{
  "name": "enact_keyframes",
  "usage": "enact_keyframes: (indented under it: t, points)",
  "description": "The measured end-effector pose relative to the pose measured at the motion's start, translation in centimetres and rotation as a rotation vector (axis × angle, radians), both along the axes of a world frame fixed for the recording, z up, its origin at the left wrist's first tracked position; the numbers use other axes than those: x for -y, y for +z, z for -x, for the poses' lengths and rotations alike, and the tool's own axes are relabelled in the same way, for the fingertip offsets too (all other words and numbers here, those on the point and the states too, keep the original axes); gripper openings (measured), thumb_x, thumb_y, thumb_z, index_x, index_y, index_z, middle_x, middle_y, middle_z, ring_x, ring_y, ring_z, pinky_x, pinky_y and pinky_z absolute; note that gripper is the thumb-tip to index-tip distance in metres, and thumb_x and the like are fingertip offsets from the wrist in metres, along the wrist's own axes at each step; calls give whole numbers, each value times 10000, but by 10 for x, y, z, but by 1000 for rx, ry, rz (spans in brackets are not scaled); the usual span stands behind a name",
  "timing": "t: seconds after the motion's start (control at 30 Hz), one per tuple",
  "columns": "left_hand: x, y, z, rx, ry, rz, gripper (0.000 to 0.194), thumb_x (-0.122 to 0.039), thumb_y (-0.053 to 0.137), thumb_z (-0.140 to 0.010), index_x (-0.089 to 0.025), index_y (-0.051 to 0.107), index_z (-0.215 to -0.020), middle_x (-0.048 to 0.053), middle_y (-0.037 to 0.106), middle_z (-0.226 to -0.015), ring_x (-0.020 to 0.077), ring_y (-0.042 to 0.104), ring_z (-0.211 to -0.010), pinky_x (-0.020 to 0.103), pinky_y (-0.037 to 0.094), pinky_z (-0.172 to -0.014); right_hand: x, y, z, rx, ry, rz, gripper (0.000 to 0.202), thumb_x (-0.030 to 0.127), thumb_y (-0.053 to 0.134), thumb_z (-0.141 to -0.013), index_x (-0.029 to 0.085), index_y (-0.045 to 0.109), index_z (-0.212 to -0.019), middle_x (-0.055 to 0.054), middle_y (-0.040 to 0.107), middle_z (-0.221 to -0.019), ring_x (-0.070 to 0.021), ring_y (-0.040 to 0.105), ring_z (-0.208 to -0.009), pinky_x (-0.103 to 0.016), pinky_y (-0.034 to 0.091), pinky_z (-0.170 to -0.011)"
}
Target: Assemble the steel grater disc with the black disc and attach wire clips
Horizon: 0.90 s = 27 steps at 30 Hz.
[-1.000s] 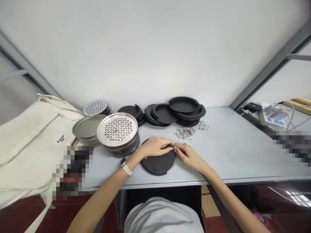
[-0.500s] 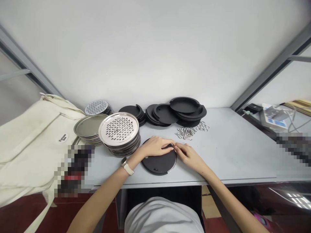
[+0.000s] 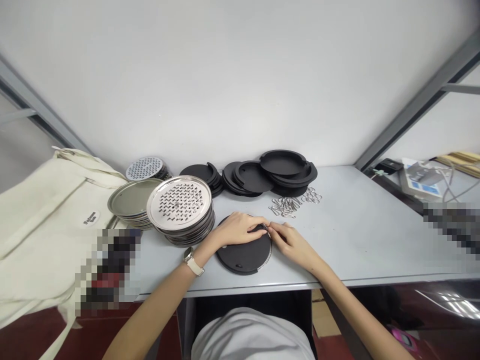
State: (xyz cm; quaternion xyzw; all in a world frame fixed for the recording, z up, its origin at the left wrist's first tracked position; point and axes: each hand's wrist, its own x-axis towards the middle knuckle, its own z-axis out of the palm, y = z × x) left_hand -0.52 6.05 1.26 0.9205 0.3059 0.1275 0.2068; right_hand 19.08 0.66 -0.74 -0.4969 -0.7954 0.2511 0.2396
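A black round cover (image 3: 245,257) lies flat near the table's front edge, with a thin shiny metal rim along its right side and a small slot near the front. My left hand (image 3: 240,230) rests over its far part, thumb and fingers closed at the far right rim. At that same spot my right hand (image 3: 290,242) pinches the rim from the right; whatever small part may be between the fingertips is hidden. Just beyond the hands lie loose metal hooks (image 3: 285,206) and metal rings (image 3: 312,195).
To the left stands a stack of round metal grater plates (image 3: 180,204), with plain metal discs (image 3: 133,197) and another grater stack (image 3: 144,168) behind. More black covers (image 3: 283,162) are piled along the wall. A cream cloth bag (image 3: 48,215) hangs over the table's left side.
The view has shifted slightly. Both hands stay at the same place on the cover's rim, with hardly any change in the fingers.
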Motion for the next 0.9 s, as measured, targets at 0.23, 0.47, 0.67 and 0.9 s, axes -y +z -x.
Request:
enact_keyframes:
  t: [0.23, 0.47, 0.67, 0.9]
  points:
    - [1, 3, 0, -3, -5, -9, 278, -390, 471, -915, -259, 599, -1124, -46, 526, -612, 115, 497, -556, 214, 282, -553, 0, 1, 0, 0, 2, 4, 327, 325, 285, -996, 216, 464, -745, 12, 570, -661, -161, 497, -604, -316, 368, -729]
    - [0, 1, 0, 5, -7, 1, 274, -395, 470, -917, -261, 594, -1120, -57, 497, -598, 105, 477, -539, 218, 273, -543, 0, 0, -1, -4, 4, 8, 329, 327, 272, -997, 215, 464, -753, 17, 569, -648, -158, 511, -595, -318, 380, -734]
    - [0, 0, 0, -1, 0, -2, 273, -390, 471, -915, -258, 599, -1118, -56, 487, -599, 103, 474, -538, 223, 286, -543, 0, 1, 0, 1, 2, 1, 330, 324, 268, -995, 214, 469, -756, 16, 571, -653, -156, 516, -596, -326, 380, -752]
    - [0, 1, -1, 1, -9, -1, 258, -391, 472, -914, -251, 603, -1086, -65, 470, -599, 92, 456, -531, 222, 278, -534, 0, -2, 0, -4, -15, -6, 324, 310, 286, -987, 213, 468, -737, 22, 574, -642, -156, 524, -591, -325, 381, -773]
